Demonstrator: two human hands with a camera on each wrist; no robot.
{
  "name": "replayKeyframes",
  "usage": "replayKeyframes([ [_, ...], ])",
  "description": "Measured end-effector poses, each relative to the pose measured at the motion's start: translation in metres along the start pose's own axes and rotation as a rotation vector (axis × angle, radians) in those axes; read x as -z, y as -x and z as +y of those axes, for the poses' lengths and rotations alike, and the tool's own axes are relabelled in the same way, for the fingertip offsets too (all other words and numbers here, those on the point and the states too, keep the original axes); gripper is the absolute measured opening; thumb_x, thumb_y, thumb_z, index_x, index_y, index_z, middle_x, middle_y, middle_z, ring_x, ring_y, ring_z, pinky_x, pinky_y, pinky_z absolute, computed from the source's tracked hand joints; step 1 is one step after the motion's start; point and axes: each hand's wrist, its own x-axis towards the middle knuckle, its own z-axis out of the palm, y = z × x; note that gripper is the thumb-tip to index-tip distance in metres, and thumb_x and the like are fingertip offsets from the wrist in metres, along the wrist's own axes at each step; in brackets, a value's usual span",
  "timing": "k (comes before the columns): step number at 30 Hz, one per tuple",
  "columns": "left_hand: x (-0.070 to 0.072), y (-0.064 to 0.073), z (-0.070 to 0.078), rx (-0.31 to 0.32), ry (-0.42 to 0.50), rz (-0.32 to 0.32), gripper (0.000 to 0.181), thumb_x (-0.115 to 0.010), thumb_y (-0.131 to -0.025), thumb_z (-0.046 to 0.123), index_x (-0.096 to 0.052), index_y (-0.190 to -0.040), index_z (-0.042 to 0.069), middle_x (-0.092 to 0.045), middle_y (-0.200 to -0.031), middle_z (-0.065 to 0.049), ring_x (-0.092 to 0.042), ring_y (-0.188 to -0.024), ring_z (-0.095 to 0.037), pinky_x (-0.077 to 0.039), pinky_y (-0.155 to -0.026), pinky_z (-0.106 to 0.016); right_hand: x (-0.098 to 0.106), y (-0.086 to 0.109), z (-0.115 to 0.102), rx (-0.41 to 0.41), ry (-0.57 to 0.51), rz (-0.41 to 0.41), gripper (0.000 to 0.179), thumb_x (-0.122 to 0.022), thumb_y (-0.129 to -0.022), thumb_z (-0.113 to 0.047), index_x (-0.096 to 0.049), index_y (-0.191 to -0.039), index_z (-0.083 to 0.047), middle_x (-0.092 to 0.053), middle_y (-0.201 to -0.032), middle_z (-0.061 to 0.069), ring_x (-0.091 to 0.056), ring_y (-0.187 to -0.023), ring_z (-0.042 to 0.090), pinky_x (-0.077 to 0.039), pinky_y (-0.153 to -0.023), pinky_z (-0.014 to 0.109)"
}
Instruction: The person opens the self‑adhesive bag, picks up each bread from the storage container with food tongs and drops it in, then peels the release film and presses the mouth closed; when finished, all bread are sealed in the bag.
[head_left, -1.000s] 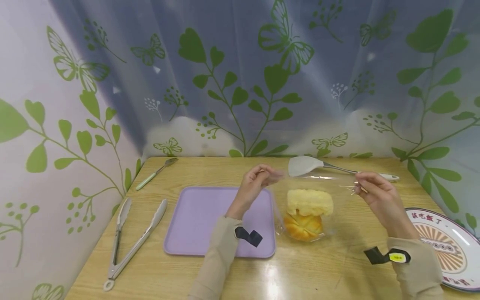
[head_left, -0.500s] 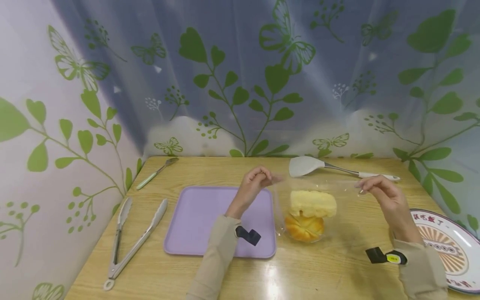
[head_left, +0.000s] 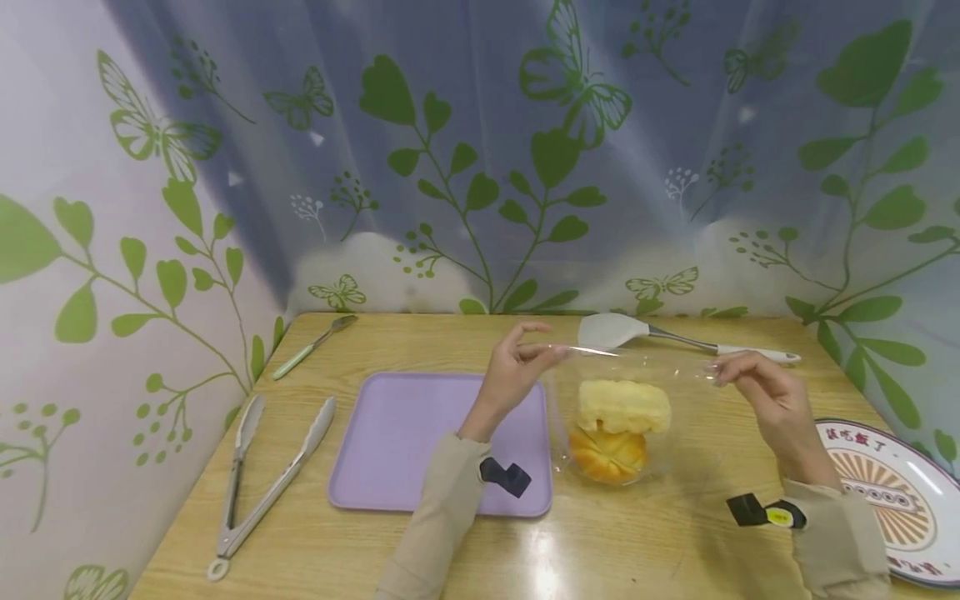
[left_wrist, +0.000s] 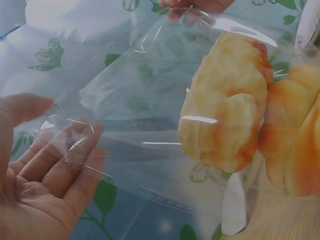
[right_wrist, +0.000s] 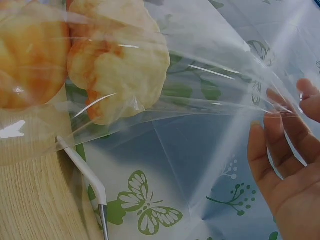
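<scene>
A clear plastic bag (head_left: 686, 412) hangs between my two hands, holding a pale yellow bread roll (head_left: 624, 406) above a round golden bun (head_left: 607, 456). At the bag's upper left corner, my left hand (head_left: 512, 371) has thumb and fingers spread apart. In the left wrist view, the fingers (left_wrist: 60, 170) of that hand lie against the film, with the thumb apart from them. My right hand (head_left: 776, 400) pinches the upper right corner. In the right wrist view, the film (right_wrist: 225, 95) is drawn toward its fingertips.
A lilac tray (head_left: 405, 442) lies left of the bag, metal tongs (head_left: 262, 500) beyond it. A green-handled utensil (head_left: 311, 348) is at the back left. Behind the bag lies a white spatula (head_left: 611, 331); a patterned plate (head_left: 941, 467) sits at the right.
My right hand has shifted slightly right, and the crumpled film at its fingers has flattened. The thumb and fingers of my left hand have spread apart.
</scene>
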Motion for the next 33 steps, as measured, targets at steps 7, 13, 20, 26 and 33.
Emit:
replayKeyframes([
  [7,-0.003,0.001,-0.007,0.02,-0.012,0.022,0.035,-0.068,-0.09,0.006,-0.056,-0.123,0.001,-0.071,-0.112,-0.021,-0.071,-0.099,-0.026,-0.056,-0.091,-0.03,-0.001,0.001,-0.001,-0.057,-0.007,0.027,0.033,-0.03,-0.097,0.017,-0.061,-0.092,0.008,-0.069,-0.103,0.0,-0.061,-0.104,0.01,-0.047,-0.089,0.017],
  [13,-0.005,0.002,-0.009,0.004,0.012,0.01,0.037,-0.068,-0.088,-0.001,-0.056,-0.123,-0.001,-0.069,-0.113,-0.025,-0.072,-0.096,-0.02,-0.057,-0.088,-0.03,-0.007,0.0,-0.006,-0.229,0.173,0.134,0.025,-0.049,-0.095,0.011,-0.064,-0.108,-0.004,-0.066,-0.102,-0.008,-0.06,-0.088,0.002,-0.048,-0.078,0.01],
  [20,-0.008,0.002,-0.006,0.048,-0.081,-0.008,0.03,-0.067,-0.092,0.012,-0.065,-0.12,0.002,-0.07,-0.114,-0.02,-0.069,-0.107,-0.025,-0.053,-0.097,-0.034,-0.012,-0.002,-0.006,-0.319,0.342,0.2,0.036,-0.058,-0.09,0.013,-0.063,-0.115,-0.012,-0.067,-0.098,-0.016,-0.061,-0.089,-0.003,-0.049,-0.077,0.006],
  [26,-0.013,0.001,-0.008,0.018,-0.128,0.026,0.026,-0.063,-0.095,0.018,-0.068,-0.111,-0.003,-0.072,-0.109,-0.02,-0.069,-0.105,-0.029,-0.052,-0.099,-0.033,-0.022,-0.013,-0.015,-0.231,0.665,0.178,0.035,-0.069,-0.087,0.0,-0.062,-0.121,-0.004,-0.053,-0.115,-0.028,-0.047,-0.107,-0.009,-0.03,-0.096,0.007],
  [33,-0.016,0.0,-0.008,-0.052,-0.084,-0.001,0.023,-0.06,-0.096,0.01,-0.065,-0.108,-0.008,-0.069,-0.109,-0.027,-0.068,-0.103,-0.035,-0.055,-0.093,-0.028,-0.068,-0.053,-0.023,0.057,0.83,-0.103,0.048,-0.069,-0.089,-0.037,-0.066,-0.112,0.005,-0.065,-0.113,0.025,-0.053,-0.112,0.019,-0.036,-0.104,0.033],
])
